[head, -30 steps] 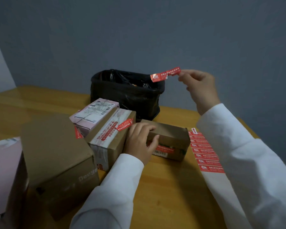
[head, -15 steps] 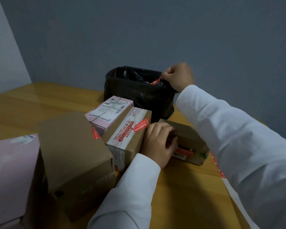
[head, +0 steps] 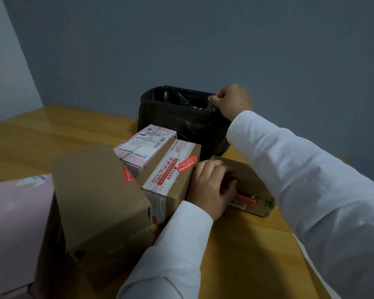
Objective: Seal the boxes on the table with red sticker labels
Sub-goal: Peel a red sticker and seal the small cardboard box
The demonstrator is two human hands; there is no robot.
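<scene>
Nearest to the camera, in front of the small brown box (head: 249, 186), stands a big brown carton (head: 99, 203), with a pink box (head: 15, 229) beside it at the left edge. The left hand (head: 212, 187) rests on the small brown box, its fingers curled over the near left corner and holding it in place on the wooden table (head: 246, 255). This box already carries a red sticker label (head: 245, 198) on its front side. Just left of it sits a taped box (head: 171, 175) with its own red label (head: 187, 165), and behind that one a pink labelled box (head: 146, 145).

Behind the small brown box is the black bin (head: 177, 117). The right hand (head: 230, 101), which a second ago held a red strip up in the air, is now at the bin's rim with fingers closed. I cannot tell whether the strip is in the hand or already dropped. I judge it was waste, so a new label is needed next.
</scene>
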